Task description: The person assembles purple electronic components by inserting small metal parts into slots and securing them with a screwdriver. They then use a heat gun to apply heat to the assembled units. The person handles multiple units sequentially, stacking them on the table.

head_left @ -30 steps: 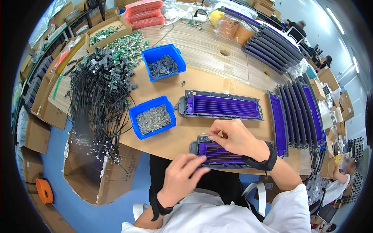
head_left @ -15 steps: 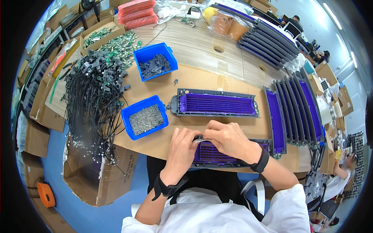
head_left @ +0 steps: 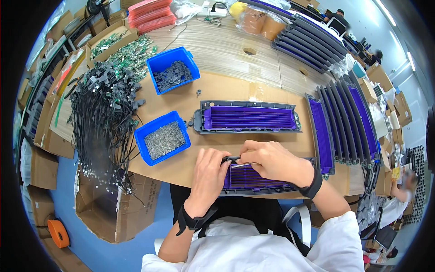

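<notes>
In front of me lies a dark grey panel with purple slats, close to the table's front edge. My left hand is closed around its left end, thumb on the top edge. My right hand is closed in a pinch on a thin silvery strip that lies against the panel's upper left corner. What the strip is I cannot make out, and its ends are partly covered by fingers. Just beyond my hands a second grey panel with purple slats rests on the cardboard sheet.
Left of my hands stand a blue bin of small screws and a blue bin of grey rings. Beyond them black cables hang over the table edge. Several panels stand in a row at the right, more at the back.
The scene has shifted slightly left in view. My right hand's fingertips have come down a little toward the panel's upper edge with the strip. My left hand keeps its hold.
</notes>
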`<action>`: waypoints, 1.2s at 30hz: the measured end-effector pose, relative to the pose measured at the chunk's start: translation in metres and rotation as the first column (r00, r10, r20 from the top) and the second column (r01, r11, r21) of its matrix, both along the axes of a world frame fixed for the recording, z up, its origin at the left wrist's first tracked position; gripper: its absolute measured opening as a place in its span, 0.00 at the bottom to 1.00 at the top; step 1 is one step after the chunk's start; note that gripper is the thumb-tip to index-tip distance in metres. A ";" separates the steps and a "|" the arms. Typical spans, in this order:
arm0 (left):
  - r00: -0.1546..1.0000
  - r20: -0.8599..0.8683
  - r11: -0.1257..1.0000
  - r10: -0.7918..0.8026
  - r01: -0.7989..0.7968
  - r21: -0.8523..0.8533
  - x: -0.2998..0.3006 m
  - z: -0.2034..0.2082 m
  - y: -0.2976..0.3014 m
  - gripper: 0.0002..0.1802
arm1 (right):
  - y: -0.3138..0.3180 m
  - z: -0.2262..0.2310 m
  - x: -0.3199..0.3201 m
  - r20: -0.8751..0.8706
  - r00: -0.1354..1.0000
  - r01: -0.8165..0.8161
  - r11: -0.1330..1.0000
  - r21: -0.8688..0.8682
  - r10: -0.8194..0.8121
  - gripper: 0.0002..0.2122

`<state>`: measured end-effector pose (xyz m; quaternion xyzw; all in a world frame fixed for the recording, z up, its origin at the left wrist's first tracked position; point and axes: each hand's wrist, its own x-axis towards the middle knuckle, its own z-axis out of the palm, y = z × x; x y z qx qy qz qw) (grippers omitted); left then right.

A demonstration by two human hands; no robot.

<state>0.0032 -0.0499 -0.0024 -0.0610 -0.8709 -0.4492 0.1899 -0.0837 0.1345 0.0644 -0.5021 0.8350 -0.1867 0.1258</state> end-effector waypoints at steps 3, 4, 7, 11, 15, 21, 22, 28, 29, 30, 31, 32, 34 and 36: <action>1.000 0.016 1.000 0.011 -0.011 -0.001 0.001 0.002 0.000 0.09 | 0.005 0.011 -0.002 0.106 0.994 0.040 0.988 -0.151 -0.024 0.14; 1.000 0.026 1.000 0.018 -0.018 -0.003 0.002 0.002 0.000 0.09 | 0.002 0.019 0.003 0.118 0.987 0.129 0.969 -0.212 -0.106 0.13; 1.000 0.006 1.000 0.013 -0.013 0.011 0.000 0.002 0.000 0.08 | 0.014 0.013 0.005 -0.060 0.989 0.131 0.991 -0.026 -0.132 0.12; 1.000 0.002 1.000 0.009 -0.009 0.015 0.000 0.001 0.000 0.08 | 0.010 0.010 0.013 -0.183 0.979 0.096 0.995 0.027 -0.090 0.10; 1.000 0.017 1.000 0.017 -0.017 0.006 0.000 0.002 0.001 0.08 | 0.006 0.010 0.016 -0.203 0.974 0.119 0.991 0.062 -0.104 0.11; 1.000 -0.003 1.000 0.026 -0.026 0.001 0.001 0.001 0.001 0.09 | 0.003 0.015 0.017 -0.253 0.967 0.078 0.989 0.128 -0.044 0.08; 1.000 -0.007 1.000 0.029 -0.029 0.005 0.001 0.001 0.002 0.09 | 0.001 0.017 0.018 -0.274 0.961 0.057 0.989 0.135 -0.018 0.07; 0.999 -0.016 0.999 0.028 -0.029 -0.028 -0.001 -0.002 0.001 0.10 | -0.004 0.015 0.019 -0.432 0.896 -0.044 0.989 0.140 0.101 0.02; 0.999 -0.026 0.999 0.023 -0.024 -0.029 -0.001 -0.002 0.001 0.10 | -0.004 0.016 0.017 -0.452 0.885 -0.060 0.990 0.128 0.113 0.02; 0.999 -0.036 0.999 0.017 -0.018 -0.030 -0.001 -0.001 0.001 0.10 | -0.001 0.014 0.013 -0.400 0.911 -0.059 0.991 0.120 0.103 0.03; 0.999 -0.045 0.999 0.011 -0.012 -0.032 0.000 0.000 0.001 0.10 | 0.003 0.011 0.010 -0.323 0.944 -0.039 0.996 0.082 0.064 0.04; 0.999 -0.045 0.999 0.013 -0.015 -0.031 0.001 0.001 0.001 0.11 | 0.006 0.010 0.006 -0.245 0.969 -0.023 0.998 0.050 0.035 0.05; 0.999 -0.045 0.999 0.017 -0.018 -0.030 0.003 0.002 0.000 0.11 | 0.013 0.015 0.008 -0.050 0.995 0.090 0.995 0.032 -0.088 0.09; 0.999 -0.052 1.000 0.015 -0.016 -0.023 0.002 0.000 0.001 0.12 | 0.023 0.013 0.015 -0.097 0.971 0.223 0.973 0.062 -0.217 0.11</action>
